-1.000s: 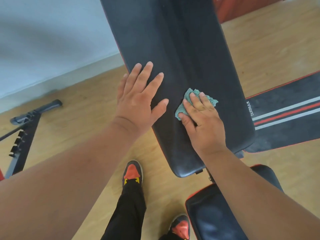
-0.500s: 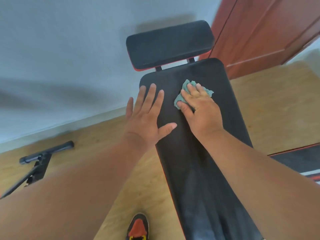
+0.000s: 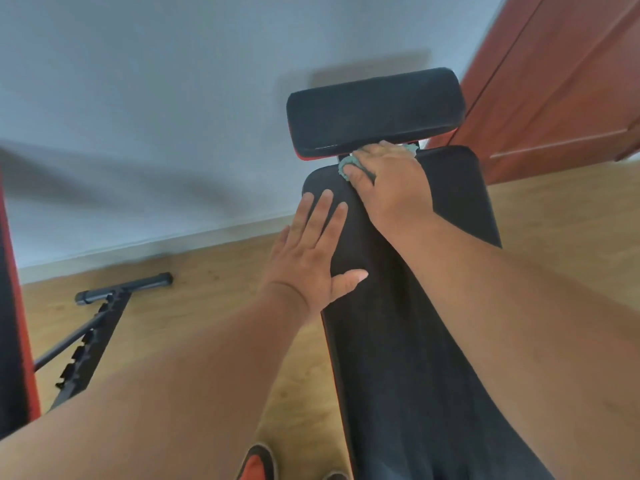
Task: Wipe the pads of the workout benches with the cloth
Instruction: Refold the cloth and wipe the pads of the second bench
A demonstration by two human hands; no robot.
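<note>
A long black back pad (image 3: 457, 202) of a workout bench runs away from me up the middle. Beyond its far end sits a smaller black head pad (image 3: 375, 110) with a red underside. My right hand (image 3: 391, 181) presses a crumpled teal cloth (image 3: 346, 166) onto the far end of the long pad, just under the head pad; most of the cloth is hidden beneath the hand. Flat on the pad's left edge lies my left hand (image 3: 311, 251), fingers spread, holding nothing.
A black metal bench frame (image 3: 104, 306) with a foot bar lies on the wooden floor at left. Another black and red pad (image 3: 10, 323) fills the left edge. A red-brown door (image 3: 554, 81) stands at the right, and a pale wall behind. My shoe (image 3: 258, 462) shows at the bottom.
My right hand has slid the cloth up the long pad from its near end to its far end. My left hand followed a little. The view has tilted upward.
</note>
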